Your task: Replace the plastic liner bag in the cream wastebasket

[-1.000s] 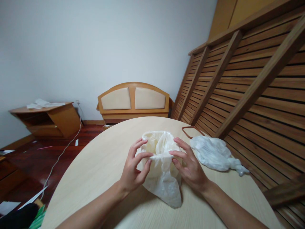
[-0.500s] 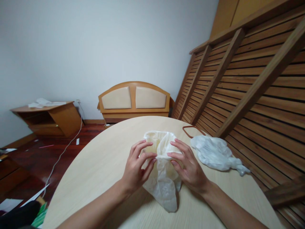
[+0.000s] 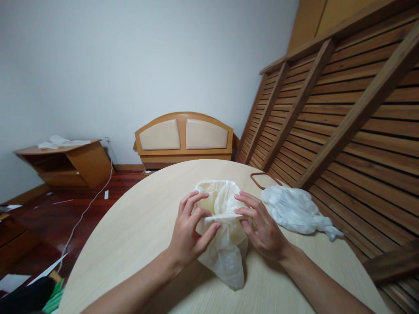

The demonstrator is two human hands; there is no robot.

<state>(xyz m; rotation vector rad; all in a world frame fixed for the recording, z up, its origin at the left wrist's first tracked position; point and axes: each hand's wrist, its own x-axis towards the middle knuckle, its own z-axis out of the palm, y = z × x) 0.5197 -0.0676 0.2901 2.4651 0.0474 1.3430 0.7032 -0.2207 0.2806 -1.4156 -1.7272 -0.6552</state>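
A thin white plastic bag [image 3: 225,261] lines a small cream bin [image 3: 211,203] with a rounded rectangular mouth. The bag is folded over the rim, and its loose part hangs down the near side onto the table. At the left of the near rim, my left hand [image 3: 191,229] grips the bag's edge, fingers over the rim and thumb outside. My right hand [image 3: 263,231] does the same at the right corner, its fingers curled over the edge with the thumb below. Much of the bin's body is hidden behind the bag and hands.
A round pale wooden table [image 3: 140,222] carries everything. To the right lie a crumpled white plastic bag [image 3: 294,209] and a brown rounded frame [image 3: 258,174]. Wooden slatted panels [image 3: 360,131] lean along the right side. A headboard [image 3: 185,135] stands beyond the table.
My left thumb has moved outward and right along the near rim. My right fingers have shifted slightly right, and the bag's near edge looks straighter.
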